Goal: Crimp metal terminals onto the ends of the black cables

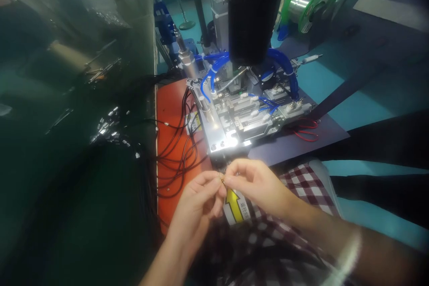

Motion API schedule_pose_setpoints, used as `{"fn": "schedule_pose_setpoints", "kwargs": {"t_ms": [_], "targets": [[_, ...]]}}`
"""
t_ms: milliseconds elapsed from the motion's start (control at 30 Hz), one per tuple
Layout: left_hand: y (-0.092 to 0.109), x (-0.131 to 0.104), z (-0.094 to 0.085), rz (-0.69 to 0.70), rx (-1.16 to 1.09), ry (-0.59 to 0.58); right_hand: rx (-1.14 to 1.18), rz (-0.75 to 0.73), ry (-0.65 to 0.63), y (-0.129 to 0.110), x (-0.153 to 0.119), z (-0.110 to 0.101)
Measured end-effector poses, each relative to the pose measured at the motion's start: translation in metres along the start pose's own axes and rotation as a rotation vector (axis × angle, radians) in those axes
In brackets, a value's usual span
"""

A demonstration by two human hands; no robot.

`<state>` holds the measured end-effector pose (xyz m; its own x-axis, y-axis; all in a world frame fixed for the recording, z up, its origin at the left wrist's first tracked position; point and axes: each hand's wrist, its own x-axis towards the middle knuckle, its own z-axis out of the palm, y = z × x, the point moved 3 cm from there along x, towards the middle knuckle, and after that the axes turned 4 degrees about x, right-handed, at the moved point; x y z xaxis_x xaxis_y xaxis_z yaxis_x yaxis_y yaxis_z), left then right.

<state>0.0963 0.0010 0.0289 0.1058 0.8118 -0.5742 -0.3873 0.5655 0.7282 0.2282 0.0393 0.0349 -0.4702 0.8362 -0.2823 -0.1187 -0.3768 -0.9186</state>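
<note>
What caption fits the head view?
Left hand and right hand pinch a tiny part before a metal fixture with blue tubes.

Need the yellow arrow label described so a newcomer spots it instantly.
Start at the silver machine with blue tubes, then drop to where the left hand and right hand meet. The yellow arrow label shows just below the fingertips, beside the checkered cloth. Its bold arrow, pointing up in the picture, sets it apart from the smaller sticker on the orange surface.

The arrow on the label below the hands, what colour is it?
The arrow is yellow with a dark outline, shown best in the head view.
</note>
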Motion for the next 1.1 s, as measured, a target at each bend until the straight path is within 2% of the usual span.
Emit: {"fn": "schedule_pose_setpoints", "kwargs": {"t_ms": [133, 233, 500, 600, 800, 967, 1100], "targets": [[0.003, -0.005, 0.003, 0.062, 0.057, 0.104, -0.143, -0.069, 0.081, 0.004, -0.006, -0.002], [0.000, -0.007, 0.003, 0.064, 0.083, 0.130, -0.247, -0.093, 0.105, 0.007, -0.010, -0.001], [-0.004, 0.000, 0.000, -0.057, -0.055, -0.037, -0.116, -0.027, 0.040, 0.006, -0.003, 0.000], [-0.002, -0.001, 0.001, -0.036, 0.014, -0.007, -0.186, -0.049, 0.076, 0.004, -0.004, -0.004], [-0.002, -0.003, 0.002, 0.043, 0.074, 0.128, -0.343, -0.174, 0.119, 0.009, -0.005, -0.004], [-0.004, 0.004, 0.003, -0.013, -0.031, 0.062, -0.346, -0.203, 0.132, 0.014, 0.000, -0.004], [-0.002, 0.004, 0.002, -0.014, 0.016, 0.055, -0.370, -0.203, 0.135, 0.010, 0.001, -0.005]]}}
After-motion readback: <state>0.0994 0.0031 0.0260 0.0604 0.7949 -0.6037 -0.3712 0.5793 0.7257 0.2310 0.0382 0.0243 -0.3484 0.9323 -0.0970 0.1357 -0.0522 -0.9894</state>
